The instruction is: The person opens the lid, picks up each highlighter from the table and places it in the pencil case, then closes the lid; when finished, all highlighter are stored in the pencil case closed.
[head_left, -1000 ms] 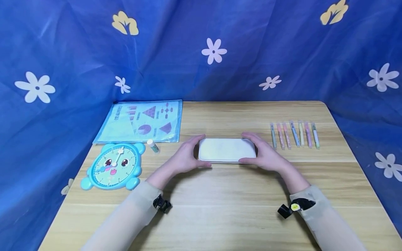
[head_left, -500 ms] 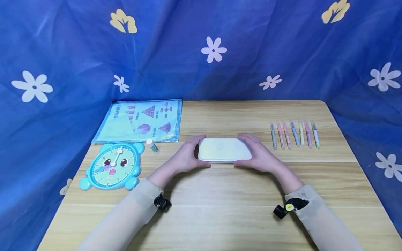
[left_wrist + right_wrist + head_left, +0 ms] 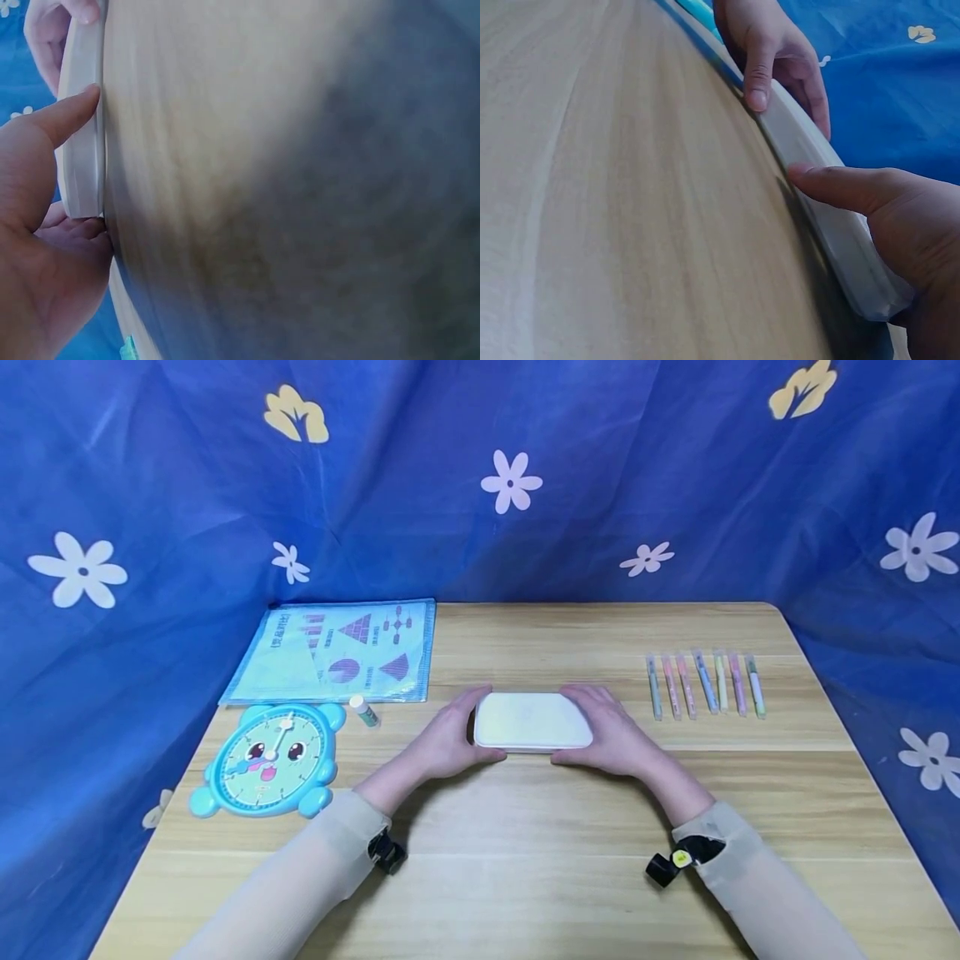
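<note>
A flat white box (image 3: 531, 720) with rounded corners lies at the middle of the table, its long side facing me. My left hand (image 3: 448, 739) holds its left end, thumb on the near side and fingers around the back corner. From the other end my right hand (image 3: 611, 731) grips it, covering the right corners in the head view. In the left wrist view, the left thumb presses the box's side wall (image 3: 82, 169). The right wrist view has the right thumb (image 3: 832, 184) against the near wall.
At left lie a blue toy clock (image 3: 273, 760), a glue stick (image 3: 363, 710) and a light blue printed pouch (image 3: 337, 652). Several pastel pens (image 3: 705, 685) lie in a row at right on the wooden table (image 3: 510, 868). A blue flowered cloth (image 3: 420, 485) hangs behind.
My right hand has slid left along the white box, covering more of its right end. The left hand stays at the left end.
</note>
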Demonstrator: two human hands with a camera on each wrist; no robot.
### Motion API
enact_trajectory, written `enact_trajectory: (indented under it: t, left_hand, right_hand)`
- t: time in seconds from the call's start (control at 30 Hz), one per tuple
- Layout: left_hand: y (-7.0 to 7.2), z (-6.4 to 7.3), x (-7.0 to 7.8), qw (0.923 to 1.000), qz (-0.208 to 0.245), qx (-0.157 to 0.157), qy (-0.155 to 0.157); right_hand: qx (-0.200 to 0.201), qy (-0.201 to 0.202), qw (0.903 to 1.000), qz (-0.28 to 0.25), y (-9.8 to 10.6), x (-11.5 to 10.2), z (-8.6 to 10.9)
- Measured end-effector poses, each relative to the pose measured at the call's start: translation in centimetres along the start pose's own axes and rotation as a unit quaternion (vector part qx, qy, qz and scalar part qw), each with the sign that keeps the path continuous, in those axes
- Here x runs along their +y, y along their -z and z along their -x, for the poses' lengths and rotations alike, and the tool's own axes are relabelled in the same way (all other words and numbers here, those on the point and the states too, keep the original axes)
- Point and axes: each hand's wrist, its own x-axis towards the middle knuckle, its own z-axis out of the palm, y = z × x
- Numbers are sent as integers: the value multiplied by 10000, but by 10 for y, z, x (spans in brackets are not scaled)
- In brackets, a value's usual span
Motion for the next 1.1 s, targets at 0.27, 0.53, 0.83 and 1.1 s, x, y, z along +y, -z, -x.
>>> enact_trajectory:
  t: [0.27,0.53,0.83,1.1]
  left_hand:
    - [-2,0,0,10000,15,22,-17]
    - [-4,1,2,10000,-4,77,-20]
    - [-4,0,4,10000,-10,64,74]
    - [-1,-2,4,9999,-70,77,119]
  right_hand:
    - [69,46,9992,379,-4,0,-3]
    - [269,31,9993,258,-5,4,-4]
    - [294,83,9995,88,2,6,-9]
    - [-337,-213,9992,21,21,-1,-19]
